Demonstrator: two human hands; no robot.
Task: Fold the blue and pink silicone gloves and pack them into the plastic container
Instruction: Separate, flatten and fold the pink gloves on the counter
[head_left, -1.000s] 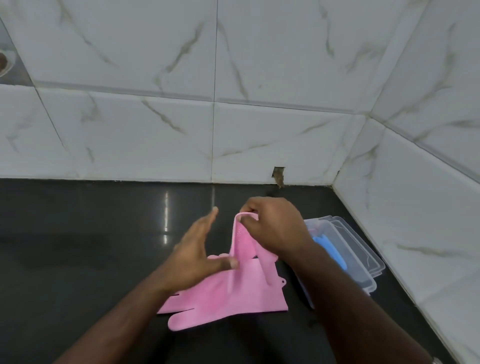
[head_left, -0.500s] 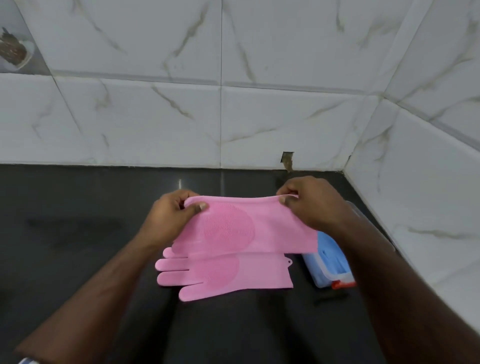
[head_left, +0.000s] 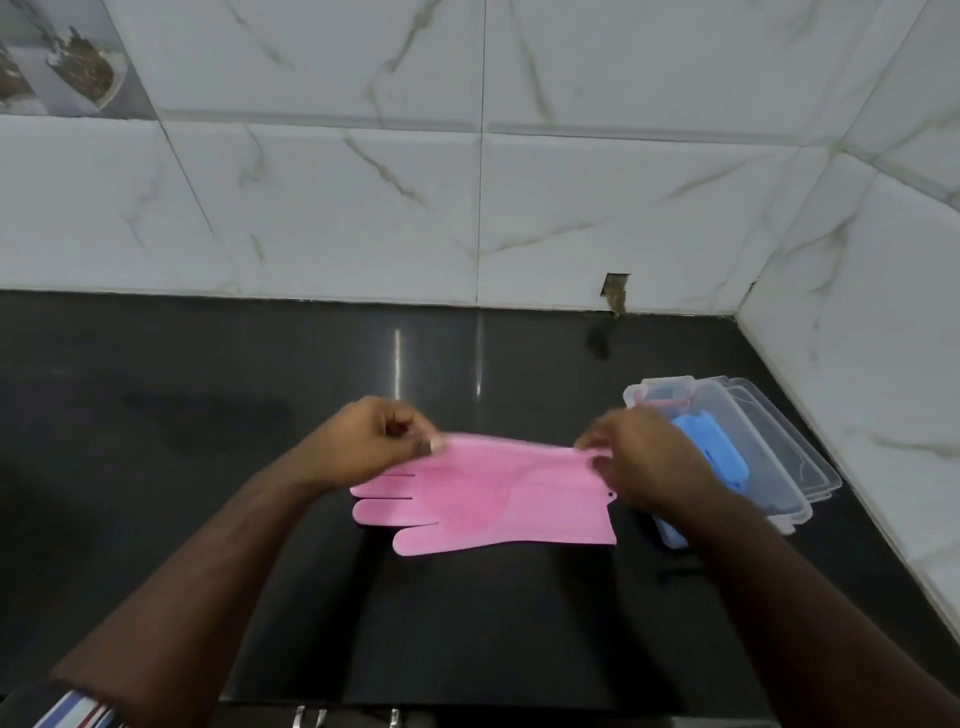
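Note:
Two pink silicone gloves (head_left: 498, 499) lie stacked on the black counter (head_left: 208, 415), fingers pointing left, cuffs to the right. My left hand (head_left: 363, 441) pinches the far edge of the top pink glove near its fingers. My right hand (head_left: 639, 462) pinches the same edge at the cuff end. The top glove lies nearly flat over the lower one. To the right stands the clear plastic container (head_left: 769, 452), with folded blue gloves (head_left: 717, 452) inside it; my right hand and arm hide part of it.
White marble-look tiled walls (head_left: 519, 208) close off the counter at the back and on the right, meeting in a corner behind the container. The counter's front edge runs below my forearms.
The top pink glove, held up by its far edge half a second ago, has come down almost flat onto the lower glove. Both hands moved down with it.

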